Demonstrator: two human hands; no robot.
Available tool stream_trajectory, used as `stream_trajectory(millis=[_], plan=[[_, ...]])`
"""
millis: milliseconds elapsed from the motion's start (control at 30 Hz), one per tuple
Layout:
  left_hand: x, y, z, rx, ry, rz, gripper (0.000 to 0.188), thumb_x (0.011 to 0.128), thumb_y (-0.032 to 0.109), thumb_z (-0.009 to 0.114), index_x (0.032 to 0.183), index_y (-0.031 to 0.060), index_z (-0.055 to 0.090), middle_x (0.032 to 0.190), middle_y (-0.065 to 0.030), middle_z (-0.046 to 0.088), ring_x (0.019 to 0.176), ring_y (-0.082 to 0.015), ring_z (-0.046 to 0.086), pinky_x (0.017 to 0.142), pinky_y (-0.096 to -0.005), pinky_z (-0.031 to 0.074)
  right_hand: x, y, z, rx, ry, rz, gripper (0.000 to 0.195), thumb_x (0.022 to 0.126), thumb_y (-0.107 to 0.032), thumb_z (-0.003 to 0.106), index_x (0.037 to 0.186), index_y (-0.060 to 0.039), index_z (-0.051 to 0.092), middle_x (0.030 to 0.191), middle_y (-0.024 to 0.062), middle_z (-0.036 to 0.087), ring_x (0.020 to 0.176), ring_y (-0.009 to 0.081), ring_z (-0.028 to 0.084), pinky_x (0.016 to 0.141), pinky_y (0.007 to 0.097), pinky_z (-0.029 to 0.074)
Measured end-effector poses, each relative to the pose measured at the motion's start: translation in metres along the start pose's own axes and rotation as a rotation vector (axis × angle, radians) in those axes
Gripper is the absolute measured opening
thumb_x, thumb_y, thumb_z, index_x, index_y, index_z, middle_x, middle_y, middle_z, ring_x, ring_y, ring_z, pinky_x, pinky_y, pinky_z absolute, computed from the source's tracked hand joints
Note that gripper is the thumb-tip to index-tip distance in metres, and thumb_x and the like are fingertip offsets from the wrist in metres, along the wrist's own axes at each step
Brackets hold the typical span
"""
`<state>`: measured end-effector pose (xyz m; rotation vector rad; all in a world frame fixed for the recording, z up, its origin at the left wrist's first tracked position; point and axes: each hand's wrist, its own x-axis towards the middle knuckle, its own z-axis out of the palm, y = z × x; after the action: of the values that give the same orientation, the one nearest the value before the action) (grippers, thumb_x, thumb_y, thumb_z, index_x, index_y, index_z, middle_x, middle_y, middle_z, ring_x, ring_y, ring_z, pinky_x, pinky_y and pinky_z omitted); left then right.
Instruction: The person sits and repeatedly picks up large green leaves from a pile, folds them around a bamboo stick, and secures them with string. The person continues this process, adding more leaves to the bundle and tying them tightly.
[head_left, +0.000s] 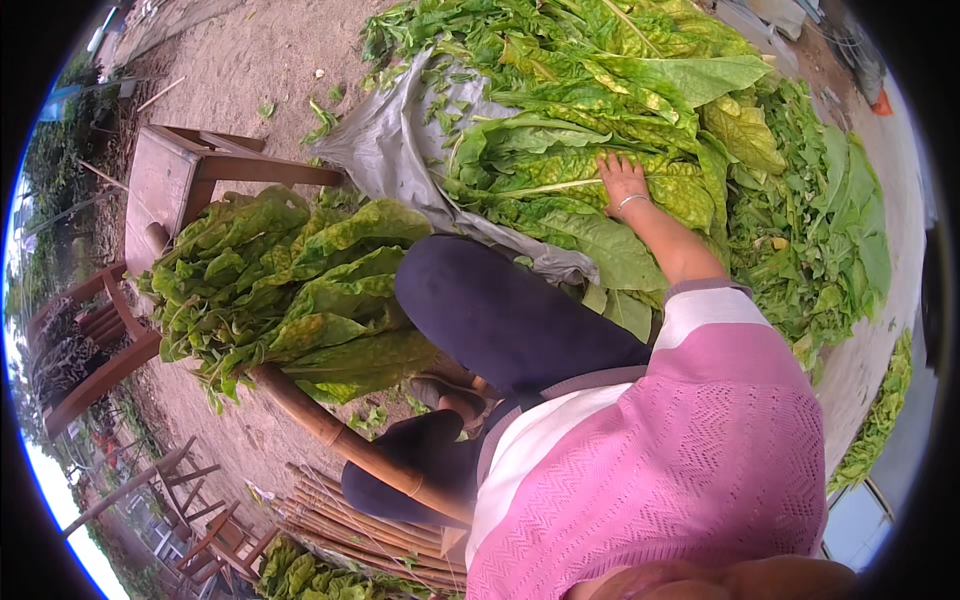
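Note:
My right hand (624, 184), with a bracelet at the wrist, lies palm down on a broad yellow-green leaf (547, 180). Its fingers are slightly spread, and I see no grip on the leaf. Under and around it spreads a pile of large tobacco-like leaves (630, 97), partly on a grey plastic sheet (382, 139). My left hand is out of view. A bamboo pole (337, 435) slants past my knee. Its far part is hidden by a thick bunch of hanging leaves (300, 277).
A wooden stool (169, 172) stands beyond the hanging leaves, a wooden chair (105, 337) beside it. Several bamboo poles (360, 517) lie below my left leg, near more leaves (307, 574). Shredded-looking greens (795, 225) border the pile on the right.

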<state>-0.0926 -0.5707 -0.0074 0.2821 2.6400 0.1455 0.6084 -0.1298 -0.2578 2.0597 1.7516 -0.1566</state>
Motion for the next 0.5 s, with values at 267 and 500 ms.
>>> stream_trajectory(millis=[267,500], plan=[[0.036,0.178,0.015,-0.306,0.054,0.189,0.044,0.086,0.037,0.048,0.116,0.0054,0.05,0.093,-0.0085,0.061,0.087,-0.0175,0.055,0.077,-0.0325,0.039,-0.009,0.041,-0.039,0.062,0.089,-0.158,0.029,0.068,-0.004,0.057,0.097,-0.0046,0.055,0.084,0.0125,0.06,0.082,0.0275,0.06,0.069,0.0374,0.048],[-0.016,0.317,0.064,-0.446,-0.358,0.427,0.055,0.093,0.046,0.034,0.124,0.0022,0.046,0.104,-0.012,0.058,0.087,-0.0183,0.058,0.074,-0.0316,0.048,-0.053,0.024,-0.084,0.144,-0.003,-0.184,0.071,0.067,-0.032,0.072,0.126,-0.0056,0.042,0.113,0.0128,0.049,0.11,0.0257,0.045,0.091,0.0374,0.037]])
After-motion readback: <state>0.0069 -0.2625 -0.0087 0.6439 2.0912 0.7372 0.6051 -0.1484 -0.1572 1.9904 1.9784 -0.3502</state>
